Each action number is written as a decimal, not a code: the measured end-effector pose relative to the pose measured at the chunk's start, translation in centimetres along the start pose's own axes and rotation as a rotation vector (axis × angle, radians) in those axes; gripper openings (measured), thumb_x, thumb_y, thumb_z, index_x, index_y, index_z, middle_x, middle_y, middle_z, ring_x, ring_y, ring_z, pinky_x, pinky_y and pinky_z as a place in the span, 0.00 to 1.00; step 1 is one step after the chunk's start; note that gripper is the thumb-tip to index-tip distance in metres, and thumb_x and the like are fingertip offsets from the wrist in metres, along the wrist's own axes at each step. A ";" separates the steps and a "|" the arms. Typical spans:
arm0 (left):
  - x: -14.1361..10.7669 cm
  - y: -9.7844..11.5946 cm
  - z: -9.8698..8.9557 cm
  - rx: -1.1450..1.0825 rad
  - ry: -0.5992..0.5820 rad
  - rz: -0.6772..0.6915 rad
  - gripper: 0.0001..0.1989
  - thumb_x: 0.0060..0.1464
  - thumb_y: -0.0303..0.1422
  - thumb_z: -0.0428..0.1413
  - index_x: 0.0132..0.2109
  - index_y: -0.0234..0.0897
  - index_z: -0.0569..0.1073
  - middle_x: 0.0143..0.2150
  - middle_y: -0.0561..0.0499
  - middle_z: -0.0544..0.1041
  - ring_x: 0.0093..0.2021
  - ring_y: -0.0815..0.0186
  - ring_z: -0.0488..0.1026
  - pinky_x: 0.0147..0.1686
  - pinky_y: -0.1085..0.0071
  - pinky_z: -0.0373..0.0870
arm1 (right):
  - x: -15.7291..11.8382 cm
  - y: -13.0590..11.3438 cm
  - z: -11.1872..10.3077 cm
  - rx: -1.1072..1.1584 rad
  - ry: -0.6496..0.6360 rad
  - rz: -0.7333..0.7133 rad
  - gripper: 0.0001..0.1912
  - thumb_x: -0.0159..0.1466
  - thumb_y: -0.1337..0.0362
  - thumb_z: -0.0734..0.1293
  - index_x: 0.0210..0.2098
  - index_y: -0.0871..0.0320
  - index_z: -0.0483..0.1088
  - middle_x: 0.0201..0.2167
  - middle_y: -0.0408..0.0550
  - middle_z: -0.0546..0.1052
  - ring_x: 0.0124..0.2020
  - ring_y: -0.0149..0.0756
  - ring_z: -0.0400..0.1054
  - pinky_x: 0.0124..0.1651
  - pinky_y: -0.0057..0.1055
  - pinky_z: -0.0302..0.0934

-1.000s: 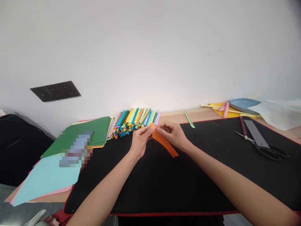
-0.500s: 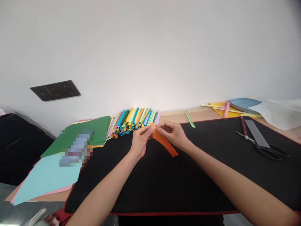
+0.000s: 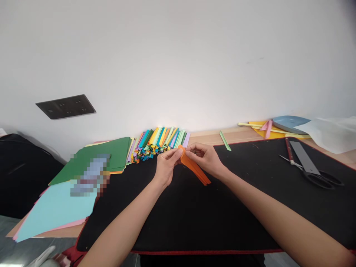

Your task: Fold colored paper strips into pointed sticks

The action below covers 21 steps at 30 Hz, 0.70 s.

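Note:
A folded strip of orange paper [image 3: 195,169] is held above the black mat, its loose end slanting down to the right. My left hand [image 3: 167,163] pinches the upper end between thumb and fingers. On the other side, my right hand [image 3: 204,157] also grips the strip near that end, fingers curled in. Lengthwise creases run along the paper. Just behind my left hand lies a pile of folded paper strips [image 3: 158,141] in many colours, by the wall.
Green paper sheets [image 3: 111,154] and light blue sheets [image 3: 58,209] lie at the left. A pale green strip [image 3: 225,141] rests at the mat's back edge. To the right are scissors [image 3: 319,180], a grey blade [image 3: 304,157], a blue tray [image 3: 289,121] and clear plastic [image 3: 333,133]. The black mat [image 3: 205,218] has red edging.

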<state>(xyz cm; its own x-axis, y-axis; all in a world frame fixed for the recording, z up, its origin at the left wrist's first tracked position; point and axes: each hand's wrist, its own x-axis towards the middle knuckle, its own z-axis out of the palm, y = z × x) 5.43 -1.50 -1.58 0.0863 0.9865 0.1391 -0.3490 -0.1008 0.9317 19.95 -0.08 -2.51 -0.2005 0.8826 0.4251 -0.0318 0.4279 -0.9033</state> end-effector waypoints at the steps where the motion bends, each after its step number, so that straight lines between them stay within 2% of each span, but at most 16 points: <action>1: 0.0 0.0 0.0 0.000 -0.001 0.002 0.10 0.44 0.35 0.63 0.34 0.34 0.80 0.29 0.50 0.76 0.29 0.71 0.69 0.31 0.74 0.68 | 0.0 0.0 0.0 -0.005 0.001 -0.001 0.10 0.57 0.57 0.67 0.30 0.59 0.70 0.26 0.45 0.74 0.29 0.33 0.69 0.31 0.28 0.64; 15: -0.2 0.0 0.2 0.098 0.030 0.052 0.09 0.43 0.35 0.63 0.32 0.34 0.80 0.25 0.52 0.73 0.28 0.71 0.67 0.31 0.73 0.66 | 0.0 -0.6 -0.1 -0.029 0.004 -0.003 0.09 0.57 0.60 0.66 0.26 0.59 0.68 0.24 0.43 0.72 0.27 0.30 0.66 0.29 0.27 0.60; 21: -0.3 0.2 0.1 0.192 -0.011 0.149 0.08 0.46 0.34 0.61 0.33 0.35 0.79 0.27 0.52 0.73 0.27 0.72 0.66 0.29 0.75 0.65 | 0.0 -0.6 -0.1 -0.023 0.002 0.001 0.09 0.56 0.59 0.66 0.25 0.59 0.68 0.24 0.43 0.71 0.26 0.30 0.64 0.29 0.27 0.59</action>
<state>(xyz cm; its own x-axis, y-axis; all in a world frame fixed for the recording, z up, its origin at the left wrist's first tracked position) 5.39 -1.84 -1.43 0.0576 0.9574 0.2829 -0.1748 -0.2693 0.9470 20.11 -0.27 -1.94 -0.1984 0.8833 0.4247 -0.0089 0.4317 -0.9020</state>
